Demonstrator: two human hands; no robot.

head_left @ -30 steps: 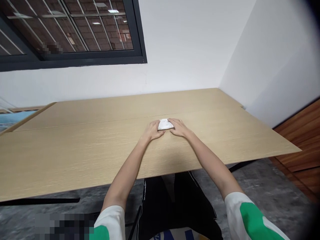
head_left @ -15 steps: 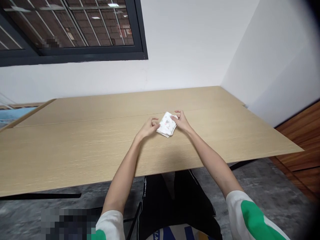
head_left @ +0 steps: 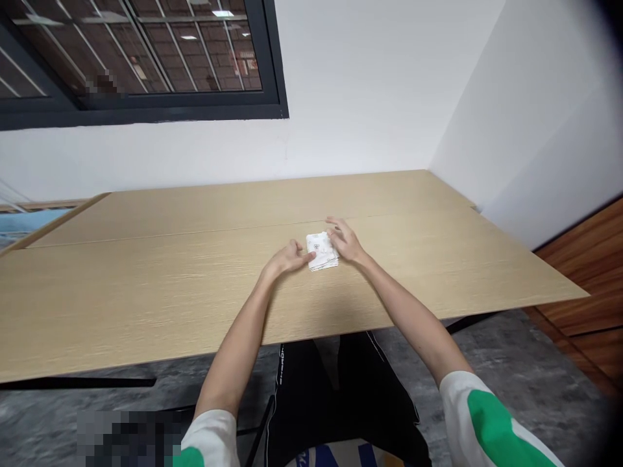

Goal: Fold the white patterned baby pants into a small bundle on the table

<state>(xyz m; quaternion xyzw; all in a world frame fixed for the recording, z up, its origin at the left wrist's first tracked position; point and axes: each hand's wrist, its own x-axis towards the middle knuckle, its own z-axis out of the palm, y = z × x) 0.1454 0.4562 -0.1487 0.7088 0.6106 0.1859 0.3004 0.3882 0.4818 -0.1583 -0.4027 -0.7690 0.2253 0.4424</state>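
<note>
A small folded white cloth [head_left: 321,251] with a faint print lies flat on the light wooden table [head_left: 146,285], near its middle. My left hand [head_left: 288,258] rests on the table with its fingertips touching the cloth's left edge. My right hand [head_left: 343,241] lies along the cloth's right side, fingers stretched out and spread. Neither hand lifts the cloth.
The table runs wide to the left and right, with a seam [head_left: 195,231] across it behind the cloth. A white wall and a dark-framed window [head_left: 146,58] stand behind. A wooden cabinet [head_left: 584,285] is at the right. My legs are under the table's near edge.
Half a second ago both hands held the cloth tilted up off the table. Now it lies flat, folded smaller, and my fingers have loosened beside it.
</note>
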